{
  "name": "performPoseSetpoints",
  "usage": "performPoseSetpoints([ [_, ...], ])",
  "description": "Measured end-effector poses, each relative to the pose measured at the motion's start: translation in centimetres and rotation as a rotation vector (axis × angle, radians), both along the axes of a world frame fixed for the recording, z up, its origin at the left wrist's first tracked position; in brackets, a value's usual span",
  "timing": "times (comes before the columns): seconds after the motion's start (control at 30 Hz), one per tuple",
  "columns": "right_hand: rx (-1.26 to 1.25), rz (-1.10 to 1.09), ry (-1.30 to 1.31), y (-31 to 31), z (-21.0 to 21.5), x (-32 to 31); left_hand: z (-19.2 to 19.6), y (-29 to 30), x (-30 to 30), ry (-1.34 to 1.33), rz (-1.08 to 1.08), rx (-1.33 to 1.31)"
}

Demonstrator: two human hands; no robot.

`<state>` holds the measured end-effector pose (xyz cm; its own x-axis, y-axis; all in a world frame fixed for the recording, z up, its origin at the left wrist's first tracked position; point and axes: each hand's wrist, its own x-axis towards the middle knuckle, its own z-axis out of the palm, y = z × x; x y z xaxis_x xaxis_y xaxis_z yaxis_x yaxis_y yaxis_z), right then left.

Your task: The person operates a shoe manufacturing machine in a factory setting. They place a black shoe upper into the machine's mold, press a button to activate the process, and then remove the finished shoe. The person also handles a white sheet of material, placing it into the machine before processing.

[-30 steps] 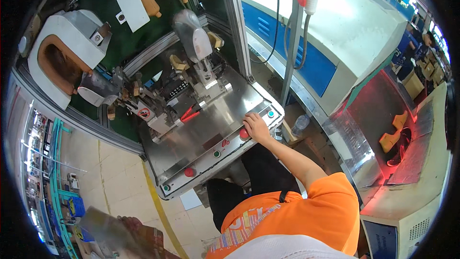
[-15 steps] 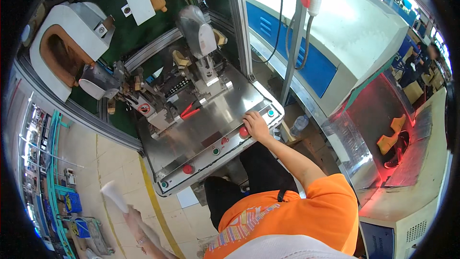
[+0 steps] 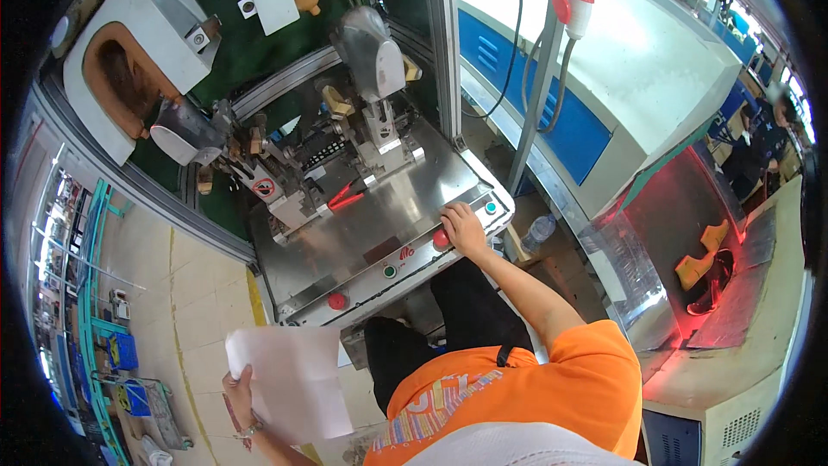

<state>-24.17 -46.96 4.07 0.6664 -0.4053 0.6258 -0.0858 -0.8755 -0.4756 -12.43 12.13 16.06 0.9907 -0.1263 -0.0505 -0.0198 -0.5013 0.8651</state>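
My right hand [image 3: 461, 229] rests on the front edge of a steel machine table [image 3: 388, 207], with its fingers over a red round button [image 3: 440, 240] on the control strip. A green button [image 3: 390, 271] and a second red button [image 3: 336, 300] sit further left on that strip. My left hand [image 3: 241, 390] is low at my side and grips a white sheet of paper [image 3: 293, 380] by its left edge. A grey pressing head [image 3: 371, 52] stands at the back of the table, with red-handled pliers [image 3: 345, 198] lying near it.
A white mould with a brown inner form [image 3: 121, 69] sits on the green conveyor at upper left. A large white and blue cabinet [image 3: 621, 78] stands to the right, and a red-lit chamber holding a yellow shoe part [image 3: 703, 263] is beyond it. A plastic bottle [image 3: 536, 231] stands below the table's right corner.
My left hand has come up from the lower left with the white sheet, now spread flat in view. My right hand has stayed on the control strip.
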Motion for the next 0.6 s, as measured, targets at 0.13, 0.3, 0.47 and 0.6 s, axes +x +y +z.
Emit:
performPoseSetpoints([
  [0.13, -0.01, -0.008, 0.01, -0.2, 0.0, -0.4, 2.5, -5.2, -2.0, 0.008, 0.22, -0.365],
  [0.3, -0.016, 0.026, -0.005, -0.1, 0.4, -0.2, 1.8, -5.8, -1.0, 0.082, -0.148, 0.054],
  [0.47, -0.033, 0.014, -0.007, -0.1, 0.7, -0.6, 2.9, -9.1, -0.2, 0.095, 0.093, -0.506],
  [0.6, -0.044, 0.027, -0.023, 0.3, 0.9, -0.1, -1.6, -8.1, 3.1, 0.058, -0.007, -0.249],
])
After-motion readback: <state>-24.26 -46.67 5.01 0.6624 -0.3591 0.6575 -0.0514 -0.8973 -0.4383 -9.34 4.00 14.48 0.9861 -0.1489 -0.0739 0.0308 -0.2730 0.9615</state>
